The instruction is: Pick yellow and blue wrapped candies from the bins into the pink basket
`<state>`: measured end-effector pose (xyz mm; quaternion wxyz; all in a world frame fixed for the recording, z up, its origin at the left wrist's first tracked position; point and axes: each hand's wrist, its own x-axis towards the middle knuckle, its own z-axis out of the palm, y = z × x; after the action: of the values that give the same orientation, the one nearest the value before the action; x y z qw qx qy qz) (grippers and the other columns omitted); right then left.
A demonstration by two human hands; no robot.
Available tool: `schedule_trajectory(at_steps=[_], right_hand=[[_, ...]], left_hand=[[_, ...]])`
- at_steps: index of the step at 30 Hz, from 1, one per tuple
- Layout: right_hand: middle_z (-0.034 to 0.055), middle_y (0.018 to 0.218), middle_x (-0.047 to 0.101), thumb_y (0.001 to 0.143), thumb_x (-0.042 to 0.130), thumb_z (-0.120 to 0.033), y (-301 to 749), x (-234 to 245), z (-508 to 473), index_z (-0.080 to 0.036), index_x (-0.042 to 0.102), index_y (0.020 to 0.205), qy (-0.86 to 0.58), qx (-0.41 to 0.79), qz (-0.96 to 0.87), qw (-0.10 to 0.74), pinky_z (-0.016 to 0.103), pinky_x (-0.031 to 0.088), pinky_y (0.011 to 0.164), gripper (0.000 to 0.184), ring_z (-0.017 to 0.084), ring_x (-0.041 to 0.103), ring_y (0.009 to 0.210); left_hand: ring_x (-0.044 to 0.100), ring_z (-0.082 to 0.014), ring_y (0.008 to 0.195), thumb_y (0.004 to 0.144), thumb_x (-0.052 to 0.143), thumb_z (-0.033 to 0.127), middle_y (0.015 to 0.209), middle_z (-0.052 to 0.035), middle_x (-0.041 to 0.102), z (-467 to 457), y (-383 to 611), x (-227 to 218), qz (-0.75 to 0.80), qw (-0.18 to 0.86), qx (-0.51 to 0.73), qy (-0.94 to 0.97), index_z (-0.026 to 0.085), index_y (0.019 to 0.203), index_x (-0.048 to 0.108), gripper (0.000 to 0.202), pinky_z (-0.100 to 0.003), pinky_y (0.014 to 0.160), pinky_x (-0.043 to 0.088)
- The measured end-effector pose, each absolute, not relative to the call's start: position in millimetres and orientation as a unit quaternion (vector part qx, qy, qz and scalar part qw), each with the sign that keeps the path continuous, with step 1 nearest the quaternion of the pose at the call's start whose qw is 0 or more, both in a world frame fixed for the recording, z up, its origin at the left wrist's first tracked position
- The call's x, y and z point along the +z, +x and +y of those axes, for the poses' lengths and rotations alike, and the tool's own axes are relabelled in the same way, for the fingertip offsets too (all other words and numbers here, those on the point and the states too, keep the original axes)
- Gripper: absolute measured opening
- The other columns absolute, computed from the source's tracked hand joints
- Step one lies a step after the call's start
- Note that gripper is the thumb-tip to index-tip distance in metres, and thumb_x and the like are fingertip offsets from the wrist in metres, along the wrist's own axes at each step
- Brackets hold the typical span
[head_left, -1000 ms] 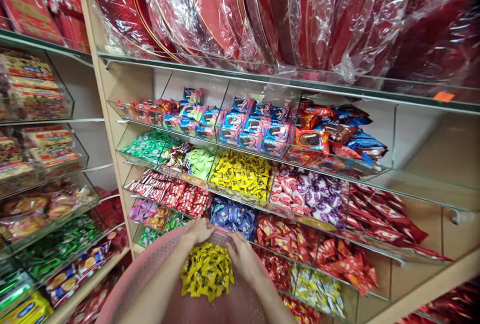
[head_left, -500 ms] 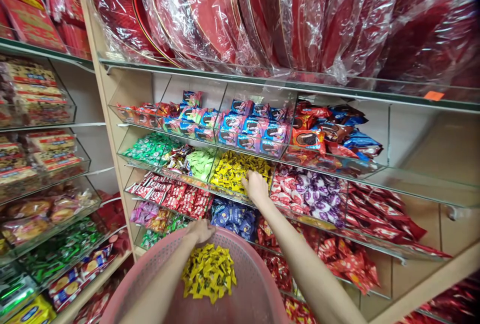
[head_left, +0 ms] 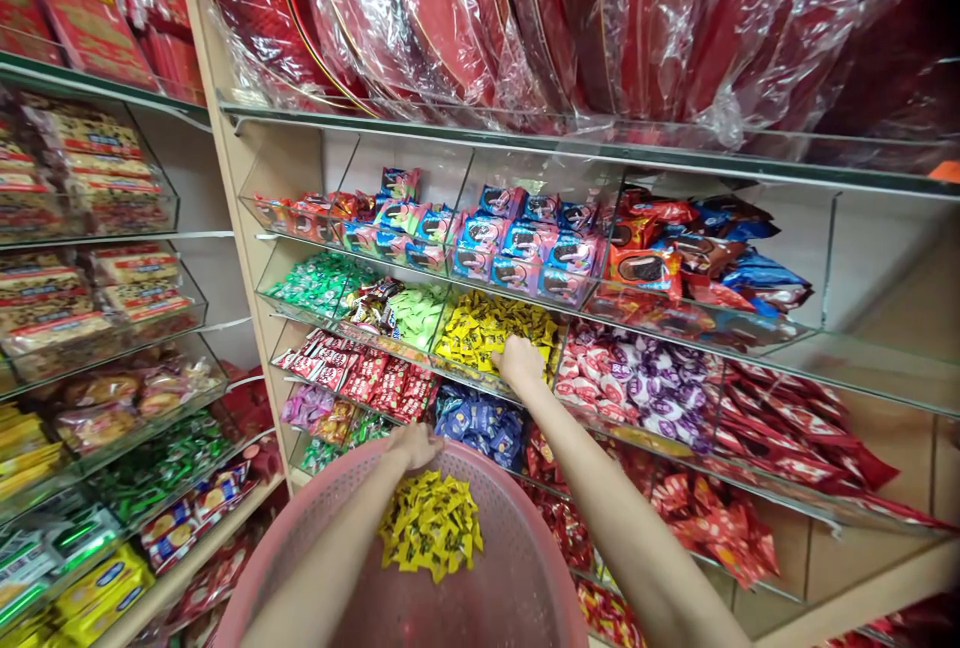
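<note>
A large pink plastic basket with small holes in its wall stands at the bottom of the view. My left hand is closed over its far rim. On the basket's floor lies a pile of small yellow-wrapped candies. Reaching beyond the basket, my right hand is at the front of a glass compartment heaped with the same yellow candies. Its fingers look curled against the candies, and whatever they may hold is hidden.
Clear dividers separate purple-and-white candies, red packets, blue-wrapped sweets and green sweets. Above sit small blue-and-pink snack packs. A glass shelf edge runs overhead, below plastic-wrapped red trays. More snacks line the left shelves.
The view has shifted slightly, so the shelves appear farther right. My right hand stays at the yellow candies, its fingers looking more curled. My left hand keeps hold of the rim.
</note>
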<state>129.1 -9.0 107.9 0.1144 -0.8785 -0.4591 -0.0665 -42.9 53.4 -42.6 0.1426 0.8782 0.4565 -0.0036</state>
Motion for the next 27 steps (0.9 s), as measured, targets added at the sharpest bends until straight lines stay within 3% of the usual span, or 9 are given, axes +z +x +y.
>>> schedule_trajectory(at_steps=[12, 16, 19, 22, 27], right_hand=[[0.0151, 0.1, 0.06, 0.078, 0.049, -0.036, 125.1, 112.7, -19.3, -0.013, 0.058, 0.103, -0.884, -0.047, -0.439, 0.15, 0.031, 0.043, 0.074, 0.035, 0.022, 0.058, 0.093], [0.0108, 0.098, 0.061, 0.082, 0.043, -0.041, 110.0, 113.9, -49.6, -0.017, 0.055, 0.1, -0.842, -0.111, -0.485, 0.209, 0.03, 0.041, 0.069, 0.032, 0.021, 0.058, 0.088], [0.0064, 0.093, 0.061, 0.083, 0.041, -0.043, 92.1, 92.0, -71.8, -0.019, 0.055, 0.095, -0.793, -0.091, -0.558, 0.227, 0.025, 0.039, 0.066, 0.03, 0.017, 0.058, 0.081], [0.0046, 0.089, 0.062, 0.08, 0.047, -0.041, 75.9, 47.7, -83.1, -0.02, 0.057, 0.091, -0.765, -0.009, -0.622, 0.164, 0.023, 0.038, 0.063, 0.025, 0.016, 0.058, 0.079], [0.0107, 0.1, 0.061, 0.078, 0.051, -0.029, 62.8, -17.5, -77.5, -0.016, 0.058, 0.097, -0.76, 0.059, -0.647, 0.028, 0.027, 0.04, 0.071, 0.024, 0.021, 0.057, 0.092]], left_hand=[[0.059, -0.0272, 0.093, 0.074, 0.028, 0.066, 0.097, -0.0105, 0.065, 54.8, -41.9, -45.8, 0.451, 0.136, -0.019, 0.882, 0.021, 0.09, 0.064, 0.06, -0.035, 0.079, 0.042], [0.059, -0.0274, 0.093, 0.075, 0.027, 0.065, 0.097, -0.011, 0.066, 55.5, -41.4, -47.4, 0.449, 0.128, -0.021, 0.884, 0.02, 0.089, 0.063, 0.06, -0.036, 0.079, 0.042], [0.059, -0.0277, 0.093, 0.075, 0.028, 0.066, 0.097, -0.0116, 0.065, 55.5, -40.5, -47.7, 0.447, 0.124, -0.022, 0.885, 0.019, 0.09, 0.063, 0.06, -0.035, 0.078, 0.042], [0.059, -0.0268, 0.093, 0.075, 0.03, 0.063, 0.097, -0.0111, 0.066, 54.4, -40.0, -47.1, 0.455, 0.124, -0.02, 0.882, 0.019, 0.09, 0.063, 0.057, -0.034, 0.078, 0.042], [0.059, -0.0266, 0.093, 0.076, 0.033, 0.059, 0.097, -0.0099, 0.066, 52.2, -41.5, -46.2, 0.455, 0.13, -0.015, 0.881, 0.021, 0.09, 0.063, 0.05, -0.034, 0.078, 0.042]])
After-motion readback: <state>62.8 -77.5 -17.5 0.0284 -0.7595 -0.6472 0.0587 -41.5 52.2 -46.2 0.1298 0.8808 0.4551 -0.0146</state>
